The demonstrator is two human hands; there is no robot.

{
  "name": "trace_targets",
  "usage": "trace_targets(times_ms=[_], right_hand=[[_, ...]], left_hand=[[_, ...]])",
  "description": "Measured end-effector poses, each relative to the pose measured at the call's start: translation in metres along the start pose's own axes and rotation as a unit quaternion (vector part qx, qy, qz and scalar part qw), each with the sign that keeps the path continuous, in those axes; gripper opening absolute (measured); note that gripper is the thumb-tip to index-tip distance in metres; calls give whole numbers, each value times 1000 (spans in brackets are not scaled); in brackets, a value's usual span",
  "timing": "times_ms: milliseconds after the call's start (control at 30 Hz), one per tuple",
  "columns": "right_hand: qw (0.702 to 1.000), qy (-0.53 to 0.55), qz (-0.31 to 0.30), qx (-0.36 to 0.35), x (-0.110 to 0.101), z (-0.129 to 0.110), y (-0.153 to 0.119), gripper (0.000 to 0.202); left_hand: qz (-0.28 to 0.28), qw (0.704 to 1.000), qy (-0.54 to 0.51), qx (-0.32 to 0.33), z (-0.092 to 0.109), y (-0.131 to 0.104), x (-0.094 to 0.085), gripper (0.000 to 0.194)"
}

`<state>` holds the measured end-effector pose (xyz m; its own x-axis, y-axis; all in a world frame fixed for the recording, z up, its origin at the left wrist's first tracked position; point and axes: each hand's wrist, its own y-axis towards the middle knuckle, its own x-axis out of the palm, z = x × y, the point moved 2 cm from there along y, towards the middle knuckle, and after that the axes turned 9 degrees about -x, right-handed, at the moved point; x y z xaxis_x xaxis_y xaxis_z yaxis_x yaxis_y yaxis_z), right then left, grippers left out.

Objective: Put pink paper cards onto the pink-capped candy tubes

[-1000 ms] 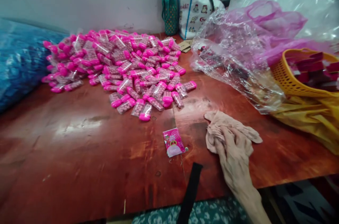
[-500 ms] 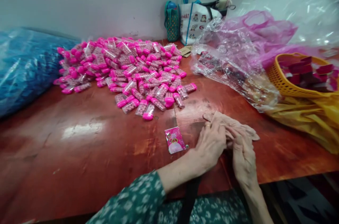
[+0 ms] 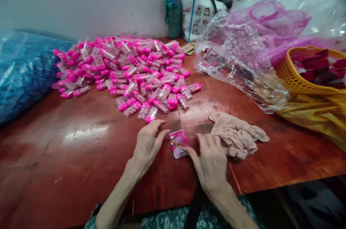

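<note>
Red-brown table (image 3: 67, 167), spotted pale wall (image 3: 81, 1), left hand (image 3: 147, 140) and right hand (image 3: 212, 158) flanking pink packet (image 3: 177, 143), fingers apart

One head-worn view looks forward and down from above.

Upper centre: I observe a white printed bag (image 3: 201, 18) beside a green dotted pouch (image 3: 173, 19). Right: a yellow basket (image 3: 290, 74) containing dark-red pieces (image 3: 317, 65), possibly card, near crumpled clear plastic (image 3: 238, 61). Left: a blue plastic-covered bundle (image 3: 25, 74).
</note>
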<state>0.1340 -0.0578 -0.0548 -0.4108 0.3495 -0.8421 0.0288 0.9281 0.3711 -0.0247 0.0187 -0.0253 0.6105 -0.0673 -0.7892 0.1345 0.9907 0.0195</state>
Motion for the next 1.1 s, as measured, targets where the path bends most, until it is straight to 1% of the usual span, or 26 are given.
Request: trace_targets(times_ms=[33,67,133,200,267,367,500,600,633,700,767,800,967,1100], right_hand=[[1000,8,-26,4,7,-3,2,30],[999,23,-40,10,14,-4,4,25],[997,64,-34,25,22,-4,6,21],[995,96,-15,37,25,-2,6,20],[994,105,-2,43,25,-1,6,20],[992,116,1,46,24,-1,5,18],[990,133,-5,41,23,-5,6,18],[988,147,-8,39,21,-6,7,19],[987,153,-7,42,20,-6,7,18],[985,165,-1,52,20,-5,7,13],[983,173,4,59,19,-3,7,12],[983,176,4,59,20,-3,7,12],[981,189,-9,32,21,-6,10,17],[978,209,-6,19,20,-9,10,25]], left_hand=[[-20,1000,-5,-13,-8,-4,0,20],[-39,999,-3,-14,-13,-9,2,18],[-62,998,3,-1,-15,-18,12,14],[-68,998,0,8,-12,-24,21,15],[-69,997,-16,2,-10,-27,26,21],[-62,997,-37,-11,-11,-29,26,31],[-57,997,-38,-17,-15,-29,24,32],[-71,994,-76,-38,-15,-28,24,38],[-66,993,-88,-46,-15,-27,24,39],[-39,993,-95,-51,-12,-25,24,38],[-11,996,-82,-36,-8,-24,25,37],[-7,997,-75,-25,-6,-23,26,37],[-19,999,-29,6,-4,-20,32,39],[-19,999,32,37,-9,-22,35,28]])
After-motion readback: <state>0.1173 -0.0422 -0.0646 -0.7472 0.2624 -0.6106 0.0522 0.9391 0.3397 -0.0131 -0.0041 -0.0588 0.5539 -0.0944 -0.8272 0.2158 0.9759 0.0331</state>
